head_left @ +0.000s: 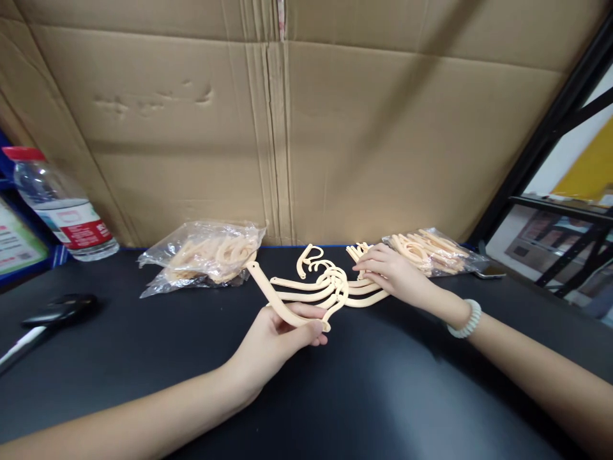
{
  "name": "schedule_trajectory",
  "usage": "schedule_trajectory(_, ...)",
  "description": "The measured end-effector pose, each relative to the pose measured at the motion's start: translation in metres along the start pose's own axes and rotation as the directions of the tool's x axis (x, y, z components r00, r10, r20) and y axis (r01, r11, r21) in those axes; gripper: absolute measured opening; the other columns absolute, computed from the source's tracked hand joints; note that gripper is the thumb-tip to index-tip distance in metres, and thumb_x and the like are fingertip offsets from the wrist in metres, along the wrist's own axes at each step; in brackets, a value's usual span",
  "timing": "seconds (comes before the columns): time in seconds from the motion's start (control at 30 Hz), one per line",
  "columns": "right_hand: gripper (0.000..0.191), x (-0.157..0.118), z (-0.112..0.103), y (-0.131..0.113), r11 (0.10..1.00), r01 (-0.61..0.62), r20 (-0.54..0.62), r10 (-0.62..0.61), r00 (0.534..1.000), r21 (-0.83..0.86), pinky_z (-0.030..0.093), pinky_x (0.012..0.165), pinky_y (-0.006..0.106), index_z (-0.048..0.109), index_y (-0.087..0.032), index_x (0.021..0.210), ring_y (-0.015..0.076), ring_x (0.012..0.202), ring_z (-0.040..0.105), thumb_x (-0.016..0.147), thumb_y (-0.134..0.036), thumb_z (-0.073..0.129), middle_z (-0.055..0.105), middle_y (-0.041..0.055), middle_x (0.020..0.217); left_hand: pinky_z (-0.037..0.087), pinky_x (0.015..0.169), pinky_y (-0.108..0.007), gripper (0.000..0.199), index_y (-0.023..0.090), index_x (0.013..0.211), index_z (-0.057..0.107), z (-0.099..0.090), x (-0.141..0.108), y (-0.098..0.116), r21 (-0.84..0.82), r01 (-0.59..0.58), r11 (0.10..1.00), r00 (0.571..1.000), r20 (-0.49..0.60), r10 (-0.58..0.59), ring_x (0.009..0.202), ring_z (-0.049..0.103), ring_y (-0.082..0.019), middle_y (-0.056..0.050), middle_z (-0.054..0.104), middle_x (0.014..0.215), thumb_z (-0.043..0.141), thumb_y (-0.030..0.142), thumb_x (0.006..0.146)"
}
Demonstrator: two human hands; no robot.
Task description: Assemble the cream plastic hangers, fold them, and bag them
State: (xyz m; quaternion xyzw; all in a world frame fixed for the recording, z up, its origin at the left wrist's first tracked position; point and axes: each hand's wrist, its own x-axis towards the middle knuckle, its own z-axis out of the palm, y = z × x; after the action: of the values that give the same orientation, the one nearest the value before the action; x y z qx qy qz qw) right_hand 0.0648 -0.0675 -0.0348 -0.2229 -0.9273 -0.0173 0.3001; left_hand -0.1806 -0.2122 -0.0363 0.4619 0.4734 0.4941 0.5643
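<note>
My left hand (292, 332) pinches a cream plastic folding-hanger piece near its lower end. This hanger piece (272, 297) has a long arm slanting up to the left and a curved hook rising on the right. Behind it, several assembled hangers (306, 296) lie overlapped, with their hooks bunched in the middle. My right hand (395, 275) is at a small pile of loose hanger arms (354, 250), its fingers curled closed on one; the fingers partly hide what is between them. One loose hook-and-arm piece (302, 262) lies behind the hangers.
A clear bag of hanger parts (205, 252) lies back left, another bag (431, 251) back right beside a phone-like flat object (489, 271). A water bottle (71, 211) and a black object (60, 310) stand left. A cardboard wall (191, 140) closes off the black table's (335, 396) back.
</note>
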Motion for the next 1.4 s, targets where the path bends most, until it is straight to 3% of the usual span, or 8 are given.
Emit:
schedule_trajectory(0.4,0.021,0.010,0.009,0.009,0.987,0.053,0.202,-0.022,0.979,-0.149,0.047,0.088,0.044,0.073,-0.020,0.094,0.0249,0.098,0.057,0.092,-0.016,0.052,0.067,0.0104,0.103,0.053,0.070,-0.023,0.023,0.014,0.084,0.077,-0.001,0.001,0.000,-0.100,-0.019,0.995,1.000,-0.014,0.018,0.071,0.067,-0.014,-0.005,0.072,0.083,0.084,0.028,0.066)
schedule_trajectory(0.57,0.023,0.012,0.012,0.001,0.995,-0.099,-0.019,0.098,0.995,-0.014,0.048,0.082,0.041,0.070,-0.021,0.094,0.0235,0.094,0.057,0.094,-0.019,0.047,0.062,0.0111,0.104,0.050,0.070,-0.021,0.020,0.014,0.082,0.076,-0.002,0.002,0.002,-0.173,-0.012,0.985,1.000,0.019,0.015,0.073,0.064,-0.012,-0.002,0.069,0.081,0.084,0.025,0.067)
schedule_trajectory(0.67,0.020,0.014,0.006,-0.010,0.952,-0.237,-0.218,0.277,0.936,0.192,0.049,0.074,0.037,0.066,-0.021,0.100,0.0195,0.082,0.058,0.096,-0.028,0.047,0.062,0.0077,0.095,0.049,0.070,-0.021,0.020,0.015,0.079,0.074,-0.003,0.002,0.002,-0.190,-0.011,0.982,0.999,0.034,0.018,0.071,0.062,-0.011,-0.001,0.066,0.078,0.085,0.025,0.066)
schedule_trajectory(0.83,0.024,0.012,-0.002,-0.041,0.650,-0.292,-0.168,0.549,0.819,0.702,0.049,0.062,0.030,0.058,-0.020,0.107,0.0141,0.060,0.060,0.094,-0.039,0.053,0.064,-0.0010,0.066,0.047,0.069,-0.021,0.020,0.015,0.080,0.071,-0.004,0.003,0.000,-0.147,-0.048,0.988,0.997,0.060,0.057,0.070,0.061,-0.010,0.001,0.064,0.072,0.083,0.026,0.069)
schedule_trajectory(0.93,0.029,0.009,-0.001,-0.061,0.335,-0.256,-0.013,0.627,0.779,0.907,0.052,0.072,0.033,0.060,-0.020,0.106,0.0157,0.072,0.066,0.087,-0.041,0.063,0.072,0.0051,0.085,0.047,0.068,-0.021,0.021,0.014,0.079,0.070,-0.003,0.003,-0.001,-0.111,-0.063,0.992,0.997,0.047,0.069,0.068,0.061,-0.010,0.001,0.065,0.072,0.084,0.025,0.069)
schedule_trajectory(1.07,0.025,0.006,0.004,-0.080,-0.003,-0.208,0.160,0.646,0.746,0.978,0.053,0.079,0.032,0.068,-0.020,0.099,0.0140,0.078,0.066,0.082,-0.039,0.070,0.072,0.0056,0.094,0.048,0.070,-0.023,0.021,0.014,0.077,0.068,-0.003,0.003,-0.002,-0.097,-0.073,0.993,0.996,0.052,0.079,0.068,0.063,-0.010,0.000,0.067,0.076,0.084,0.026,0.069)
schedule_trajectory(1.27,0.021,0.004,0.014,-0.095,-0.277,-0.197,0.325,0.571,0.754,0.941,0.049,0.067,0.021,0.064,-0.021,0.089,0.0080,0.068,0.059,0.074,-0.022,0.079,0.069,0.0006,0.082,0.048,0.070,-0.025,0.020,0.014,0.075,0.068,-0.003,0.003,-0.002,-0.089,-0.083,0.993,0.994,0.065,0.089,0.067,0.064,-0.012,0.000,0.068,0.073,0.084,0.024,0.067)
schedule_trajectory(1.4,0.033,0.002,0.021,-0.100,-0.334,-0.210,0.364,0.510,0.779,0.919,0.050,0.070,0.022,0.059,-0.024,0.102,0.0083,0.068,0.058,0.075,-0.022,0.079,0.067,-0.0010,0.083,0.048,0.074,-0.028,0.019,0.015,0.074,0.069,-0.003,0.003,-0.001,-0.081,-0.073,0.994,0.994,0.070,0.078,0.070,0.064,-0.015,-0.001,0.069,0.074,0.084,0.024,0.066)
